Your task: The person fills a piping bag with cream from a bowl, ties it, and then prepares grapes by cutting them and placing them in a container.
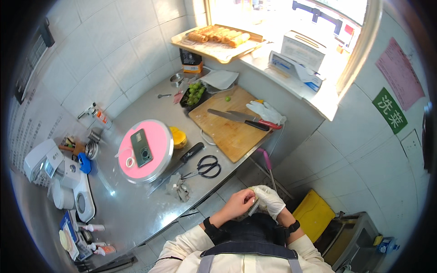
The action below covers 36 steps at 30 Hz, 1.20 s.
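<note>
My bare left hand (pixel 240 202) is close against my right hand (pixel 269 200), which wears a whitish disposable glove. Both are in front of my dark apron, beyond the table's edge. A pale strip shows below their fingers; what it is, and which hand has it, I cannot tell. On the steel table lie black-handled scissors (pixel 209 167), a long knife with a black handle (pixel 192 152) and a crumpled grey wrapper (pixel 179 187). A wooden cutting board (pixel 227 136) bears two knives (pixel 227 115) and a white glove (pixel 266 111).
A phone (pixel 140 146) and a tape roll (pixel 130 162) lie on a pink turntable (pixel 155 136). Behind it sits cut mango (pixel 178 137). Green grapes (pixel 195 92) fill a black tray. Rolled pastries (pixel 218 34) lie on a tray by the window. A yellow bin lid (pixel 313 215) stands right.
</note>
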Tool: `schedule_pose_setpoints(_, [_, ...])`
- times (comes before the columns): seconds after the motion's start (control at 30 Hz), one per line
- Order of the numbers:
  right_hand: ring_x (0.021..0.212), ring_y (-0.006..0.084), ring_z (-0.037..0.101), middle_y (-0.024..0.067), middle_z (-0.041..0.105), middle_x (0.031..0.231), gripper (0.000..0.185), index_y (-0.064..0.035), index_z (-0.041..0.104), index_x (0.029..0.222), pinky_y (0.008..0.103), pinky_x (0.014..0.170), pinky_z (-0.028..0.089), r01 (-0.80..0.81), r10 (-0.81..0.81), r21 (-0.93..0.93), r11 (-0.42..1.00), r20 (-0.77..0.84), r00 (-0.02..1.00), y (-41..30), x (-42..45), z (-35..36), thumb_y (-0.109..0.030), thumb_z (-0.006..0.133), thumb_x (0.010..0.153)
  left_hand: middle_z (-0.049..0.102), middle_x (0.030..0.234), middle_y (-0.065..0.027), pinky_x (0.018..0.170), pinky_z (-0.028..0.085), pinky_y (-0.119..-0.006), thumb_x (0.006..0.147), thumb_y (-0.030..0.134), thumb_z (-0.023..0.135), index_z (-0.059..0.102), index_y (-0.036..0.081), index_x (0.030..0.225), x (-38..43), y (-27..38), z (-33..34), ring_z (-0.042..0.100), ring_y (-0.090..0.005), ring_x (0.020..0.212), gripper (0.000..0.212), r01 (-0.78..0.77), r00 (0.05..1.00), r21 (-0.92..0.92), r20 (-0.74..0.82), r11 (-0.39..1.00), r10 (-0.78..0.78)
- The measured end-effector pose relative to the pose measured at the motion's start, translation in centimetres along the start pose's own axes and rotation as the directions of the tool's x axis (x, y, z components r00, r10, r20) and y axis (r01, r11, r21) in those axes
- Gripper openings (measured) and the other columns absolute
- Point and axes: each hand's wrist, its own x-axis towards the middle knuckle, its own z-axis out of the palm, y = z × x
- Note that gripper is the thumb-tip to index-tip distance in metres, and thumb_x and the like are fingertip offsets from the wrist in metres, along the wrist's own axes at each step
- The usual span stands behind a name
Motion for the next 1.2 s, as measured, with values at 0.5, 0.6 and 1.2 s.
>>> schedule_pose_setpoints(0.5, [0.038,0.0068,0.036,-0.0023,0.042,0.047,0.021,-0.0089,0.055,0.067,0.021,0.036,0.026,-0.217,0.176,-0.004,0.976,-0.567,0.804,5.9,-11.0,-19.0,-0.025,0.058,0.079,0.061,0.06,-0.0091,0.056,0.046,-0.029,0.059,-0.003,0.046,0.063,0.003,0.06,3.9,0.8,9.6,0.06,-0.0195,0.058,0.019,0.094,0.952,0.09,0.284,0.992,-0.116])
schedule_pose_setpoints(0.6, [0.036,0.0079,0.034,-0.0022,0.039,0.047,0.02,-0.0085,0.056,0.069,0.0218,0.034,0.024,-0.16,0.237,0.186,0.969,-0.538,0.809,9.8,-13.1,-23.0,-0.026,0.058,0.077,0.063,0.065,-0.007,0.056,0.045,-0.025,0.062,-0.004,0.045,0.064,0.003,0.067,2.9,0.2,10.2,0.059,-0.0135,0.061,0.021,0.267,0.909,0.096,0.305,0.959,-0.283])
schedule_pose_setpoints(1.2, [0.066,0.0268,0.054,0.0108,0.058,0.075,0.031,-0.0048,0.058,0.09,0.0386,0.058,0.041,0.286,0.437,0.567,0.772,-0.801,0.408,21.9,-13.5,-44.8,-0.033,0.051,0.079,0.046,0.122,-0.0114,0.09,0.04,-0.03,0.069,-0.008,0.044,0.041,0.003,0.122,2.6,-1.5,12.8,0.042,-0.0211,0.118,0.055,0.286,0.944,0.054,0.157,0.957,-0.291])
